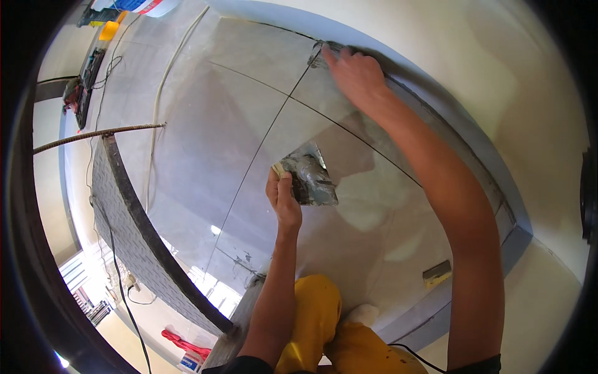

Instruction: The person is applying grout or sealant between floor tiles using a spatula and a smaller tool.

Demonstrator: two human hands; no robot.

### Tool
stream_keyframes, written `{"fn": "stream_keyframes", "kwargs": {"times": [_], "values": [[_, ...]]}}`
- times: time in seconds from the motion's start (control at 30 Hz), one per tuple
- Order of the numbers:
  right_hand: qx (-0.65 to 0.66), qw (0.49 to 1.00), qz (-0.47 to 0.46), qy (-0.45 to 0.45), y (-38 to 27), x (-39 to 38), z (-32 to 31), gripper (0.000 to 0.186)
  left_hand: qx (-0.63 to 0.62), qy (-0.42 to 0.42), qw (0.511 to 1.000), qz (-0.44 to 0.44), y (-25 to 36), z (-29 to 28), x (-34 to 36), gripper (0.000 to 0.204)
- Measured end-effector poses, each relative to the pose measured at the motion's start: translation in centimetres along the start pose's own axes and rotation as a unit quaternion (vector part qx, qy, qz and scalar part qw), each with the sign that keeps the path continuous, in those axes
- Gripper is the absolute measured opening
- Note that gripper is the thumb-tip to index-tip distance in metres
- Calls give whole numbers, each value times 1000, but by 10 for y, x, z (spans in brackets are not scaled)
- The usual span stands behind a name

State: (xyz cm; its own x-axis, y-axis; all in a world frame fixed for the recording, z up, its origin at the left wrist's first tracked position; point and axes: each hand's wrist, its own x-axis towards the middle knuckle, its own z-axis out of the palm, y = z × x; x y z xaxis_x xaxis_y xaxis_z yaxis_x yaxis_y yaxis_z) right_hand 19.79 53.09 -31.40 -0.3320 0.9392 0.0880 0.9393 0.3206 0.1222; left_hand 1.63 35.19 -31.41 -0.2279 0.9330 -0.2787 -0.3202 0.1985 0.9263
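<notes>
My left hand grips the handle of a wide metal scraper smeared with grey paste, held over the middle of the tiled floor. My right hand reaches to the back edge of the floor, its fingertips on a dark grey smear where a tile joint meets the skirting. Its index finger is stretched out and the others are bent, with nothing visible in them. A second blade with a yellow part lies by the skirting at the right.
A metal step and a bent rod are at my left, with cables beside them. A bucket and dark tools lie at the back left; a red item at lower left. My knees are below.
</notes>
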Motion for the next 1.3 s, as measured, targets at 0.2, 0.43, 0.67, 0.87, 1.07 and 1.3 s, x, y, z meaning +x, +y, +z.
{"fn": "stream_keyframes", "kwargs": {"times": [0.2, 0.43, 0.67, 0.87, 1.07, 1.3], "values": [[-54, 993, 57, -85, -20, 20, 5, 56, 41, -10, 999, 15, -2, -9, 2, 17], [-107, 987, 28, -118, -25, 23, 0, 60, 55, -4, 998, 13, -3, -4, -2, 17], [-52, 980, 87, -172, -22, 38, -1, 48, 23, 1, 1000, 13, -4, -2, 1, 16], [-83, 982, 55, -164, 2, 11, 5, 53, 4, -2, 1000, 1, -2, -4, 1, 17], [-136, 978, 24, -155, 23, -35, 2, 61, 6, -16, 1000, 0, -4, -7, 1, 21], [-118, 977, 13, -176, 46, -81, -22, 64, 4, -12, 1000, -6, 1, -3, 2, 19]]}}
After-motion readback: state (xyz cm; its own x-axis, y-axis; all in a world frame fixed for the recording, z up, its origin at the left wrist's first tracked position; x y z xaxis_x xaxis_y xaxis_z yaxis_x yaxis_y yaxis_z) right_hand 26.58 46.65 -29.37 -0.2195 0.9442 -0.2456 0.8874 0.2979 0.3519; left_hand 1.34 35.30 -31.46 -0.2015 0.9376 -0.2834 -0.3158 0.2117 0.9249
